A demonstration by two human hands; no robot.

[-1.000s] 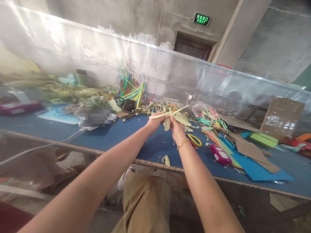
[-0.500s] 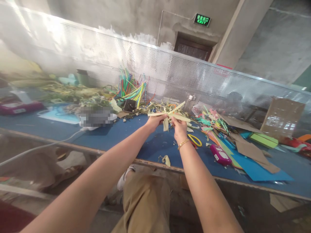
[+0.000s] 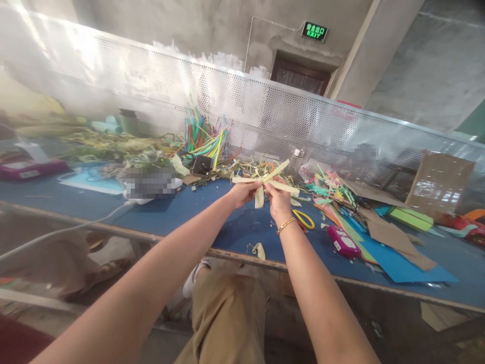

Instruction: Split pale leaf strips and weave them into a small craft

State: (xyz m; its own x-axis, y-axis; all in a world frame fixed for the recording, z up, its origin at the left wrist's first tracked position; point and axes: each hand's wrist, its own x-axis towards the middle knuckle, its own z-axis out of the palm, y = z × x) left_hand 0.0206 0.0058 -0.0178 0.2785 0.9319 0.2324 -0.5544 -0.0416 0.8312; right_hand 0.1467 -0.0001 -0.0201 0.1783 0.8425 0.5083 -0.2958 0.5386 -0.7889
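Blurred, edge-cropped at left end of blue table (image 3: 182, 207): purple box (image 3: 30, 170). Masked on table's left half: white object (image 3: 176, 183), partly. Edge-cropped, table's right end: red item (image 3: 460, 222).

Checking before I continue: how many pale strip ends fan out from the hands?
4: left end over the left hand, upper end slanting up and right, right end past the right hand, lower end hanging between them. More may be hidden.

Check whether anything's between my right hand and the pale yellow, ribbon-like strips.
Nothing visible is: your right hand pinches the strips directly. The gold chain bracelet sits back at the wrist, out of the way.
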